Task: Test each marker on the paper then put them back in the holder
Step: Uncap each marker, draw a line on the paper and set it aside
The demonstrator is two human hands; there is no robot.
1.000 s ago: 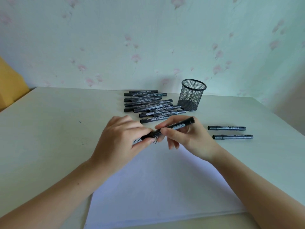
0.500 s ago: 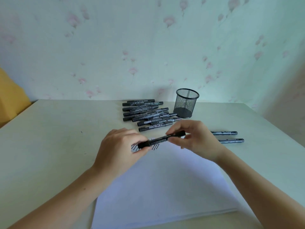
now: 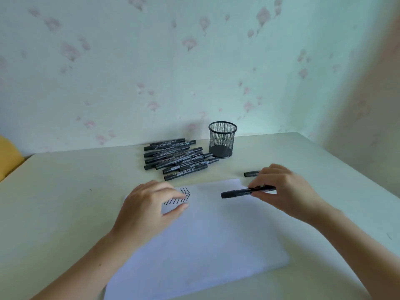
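Observation:
My right hand (image 3: 285, 191) pinches a capped black marker (image 3: 237, 193) level above the white paper (image 3: 205, 230), cap end pointing left. My left hand (image 3: 149, 206) hovers over the paper's top left corner, fingers loosely curved, holding nothing. Black test strokes (image 3: 176, 197) show beside its fingertips. A pile of several black markers (image 3: 177, 158) lies behind the paper. The black mesh holder (image 3: 222, 139) stands upright at the back, with no markers visible inside. Another marker (image 3: 251, 174) lies on the table, partly hidden behind my right hand.
The pale table (image 3: 65, 202) meets a floral wall at the back. A yellow object (image 3: 8, 156) sits past the table's left edge. The table's right edge runs diagonally near my right forearm.
My hands have parted: the left let go of the marker and stays over the strokes, while the right carried the capped marker to the right. The camera tilted up.

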